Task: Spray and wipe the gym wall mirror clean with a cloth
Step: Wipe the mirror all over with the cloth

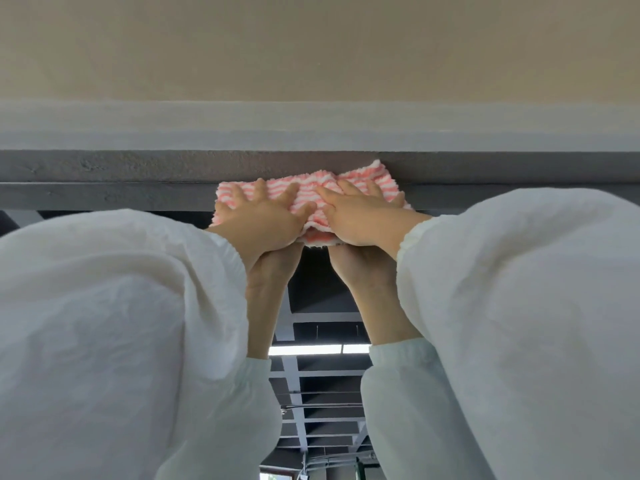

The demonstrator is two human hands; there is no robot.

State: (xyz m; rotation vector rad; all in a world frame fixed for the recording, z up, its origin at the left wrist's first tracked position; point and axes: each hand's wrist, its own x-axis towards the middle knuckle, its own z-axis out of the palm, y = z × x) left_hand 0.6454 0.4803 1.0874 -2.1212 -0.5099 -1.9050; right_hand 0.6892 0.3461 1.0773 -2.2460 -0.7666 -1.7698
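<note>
A pink and white striped cloth lies flat against the top edge of the wall mirror, just under a dark grey beam. My left hand presses on the cloth's left part with its fingers spread and straight. My right hand presses on the right part the same way, close beside the left. Both hands and the white sleeves are doubled as reflections lower in the glass. No spray bottle is in view.
The grey beam runs across the whole width above the mirror, with a pale band and a beige wall above it. The glass reflects a dark ceiling grid and a strip light. My white sleeves fill both lower corners.
</note>
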